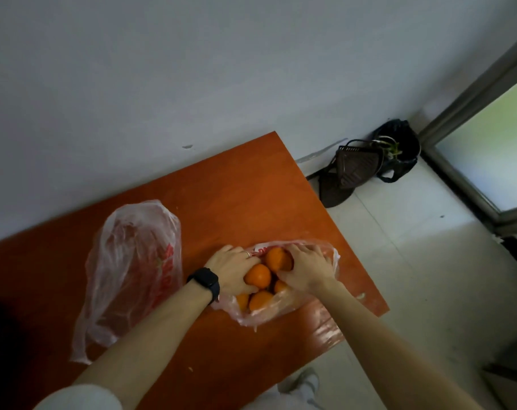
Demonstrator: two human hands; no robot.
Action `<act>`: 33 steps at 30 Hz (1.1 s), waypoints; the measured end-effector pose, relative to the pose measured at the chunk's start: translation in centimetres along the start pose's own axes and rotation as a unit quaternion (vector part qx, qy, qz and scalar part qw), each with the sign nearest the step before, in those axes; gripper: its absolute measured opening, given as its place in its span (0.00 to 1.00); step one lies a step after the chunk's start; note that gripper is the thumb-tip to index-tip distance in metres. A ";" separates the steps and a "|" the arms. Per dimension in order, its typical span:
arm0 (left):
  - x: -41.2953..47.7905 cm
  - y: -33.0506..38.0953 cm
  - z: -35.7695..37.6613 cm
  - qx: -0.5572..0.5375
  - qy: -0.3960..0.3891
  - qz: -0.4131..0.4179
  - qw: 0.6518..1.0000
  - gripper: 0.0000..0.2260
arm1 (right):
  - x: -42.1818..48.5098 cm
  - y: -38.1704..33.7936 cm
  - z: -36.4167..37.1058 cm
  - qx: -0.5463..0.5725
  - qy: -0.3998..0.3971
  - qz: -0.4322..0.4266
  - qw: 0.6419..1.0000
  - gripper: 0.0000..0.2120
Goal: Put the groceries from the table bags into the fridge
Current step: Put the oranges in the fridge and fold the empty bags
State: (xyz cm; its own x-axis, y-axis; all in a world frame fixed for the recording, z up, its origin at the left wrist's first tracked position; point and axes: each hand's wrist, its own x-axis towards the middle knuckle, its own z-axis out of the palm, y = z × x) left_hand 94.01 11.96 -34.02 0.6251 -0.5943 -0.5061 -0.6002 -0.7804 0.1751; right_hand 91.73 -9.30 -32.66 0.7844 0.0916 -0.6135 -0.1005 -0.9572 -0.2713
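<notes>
My left hand [232, 269], watch [205, 281] at the wrist, is curled over the middle orange [258, 275], with the thumb hooked beneath it. My right hand [306, 270] is cupped round the top orange [276, 258], fingers bent over its far side. Both fruits sit inside the open bag [281, 315], which lies slumped on the table [236, 196]. Three loose oranges [261, 300] rest in it just below my hands, touching one another. The thin film blurs around my fingers, so I cannot tell whether either grip has also caught plastic.

Risks, as I judge them:
(a) If film is pinched along with the fruit, lifting would drag the bag up and spill the loose oranges.
(b) The bag lies near the table's right edge, and round fruit set free there could roll off onto the floor [414, 261].
(c) The two fruits I hold prop the pile, so taking them out may let the rest shift.
(d) One orange per hand, each with nothing under it once lifted, could slip on the way to the fridge, which is not in view.

To the left, apart from my hands, a second bag [133, 270] lies crumpled on the table. Beyond the table's far corner, a dustpan [356, 165] and a black sack [399, 149] sit on the floor against the wall [192, 69], a trip hazard should I step that way.
</notes>
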 end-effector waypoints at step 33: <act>-2.4 30.3 -17.7 -0.509 0.133 0.130 0.840 0.19 | -34.4 16.0 -3.0 0.779 0.190 0.050 0.595 0.24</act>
State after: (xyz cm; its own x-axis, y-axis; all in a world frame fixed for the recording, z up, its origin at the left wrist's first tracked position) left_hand 83.16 -13.65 -12.54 0.7102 -0.6866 -0.1556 -0.0809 -0.2991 0.9508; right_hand 64.93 -28.62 -13.66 0.7784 -0.2976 -0.5528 -0.3720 0.4906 -0.7880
